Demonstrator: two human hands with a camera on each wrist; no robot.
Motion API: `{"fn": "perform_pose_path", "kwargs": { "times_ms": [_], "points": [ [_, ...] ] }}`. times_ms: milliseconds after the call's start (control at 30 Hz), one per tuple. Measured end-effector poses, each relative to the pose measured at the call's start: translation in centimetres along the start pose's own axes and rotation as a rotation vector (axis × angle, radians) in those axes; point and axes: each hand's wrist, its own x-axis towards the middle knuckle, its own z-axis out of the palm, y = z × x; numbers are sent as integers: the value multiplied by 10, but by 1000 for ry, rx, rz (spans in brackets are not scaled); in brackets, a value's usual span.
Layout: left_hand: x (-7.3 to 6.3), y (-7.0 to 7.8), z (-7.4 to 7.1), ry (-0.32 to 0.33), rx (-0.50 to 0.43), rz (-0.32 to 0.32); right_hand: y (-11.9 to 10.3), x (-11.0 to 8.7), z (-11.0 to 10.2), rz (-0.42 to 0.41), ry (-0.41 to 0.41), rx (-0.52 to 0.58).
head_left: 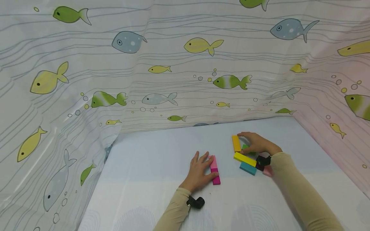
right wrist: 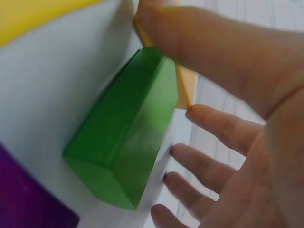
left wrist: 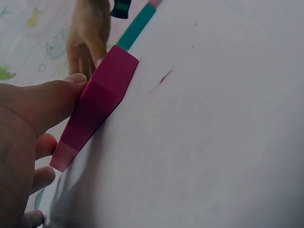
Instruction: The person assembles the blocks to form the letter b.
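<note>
My left hand (head_left: pixel 198 171) touches a row of two toy blocks laid end to end, a light pink block (head_left: pixel 213 163) and a magenta block (head_left: pixel 216 179). In the left wrist view, the thumb presses the magenta block's (left wrist: pixel 102 88) side; the other fingers are spread beside the row. To the right, my right hand (head_left: pixel 256 143) pinches an orange block (head_left: pixel 236 143) lengthwise, thumb and index finger at its two ends. Under the palm lies a green block (right wrist: pixel 126 133), largely hidden from the head view. A yellow block (head_left: pixel 245 159) lies slantwise below the orange one.
A teal block (head_left: pixel 248 168) lies just below the yellow one. Beside it, a dark purple block (head_left: pixel 259 166) and a pale pink block (head_left: pixel 267 171) are partly covered by the right wrist and its camera. A fish-patterned curtain (head_left: pixel 173 80) encloses the white table (head_left: pixel 150 154).
</note>
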Motion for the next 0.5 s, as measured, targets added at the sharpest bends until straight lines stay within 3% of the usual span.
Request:
{"fn": "perform_pose_path", "kwargs": {
  "times_ms": [267,500],
  "points": [
    [-2,2,-1,12,-23,-32,2,2,-1,-17,25,-15],
    [-3,4,0,79,-8,-28,4,3,1,10,27,3]
  ]
}}
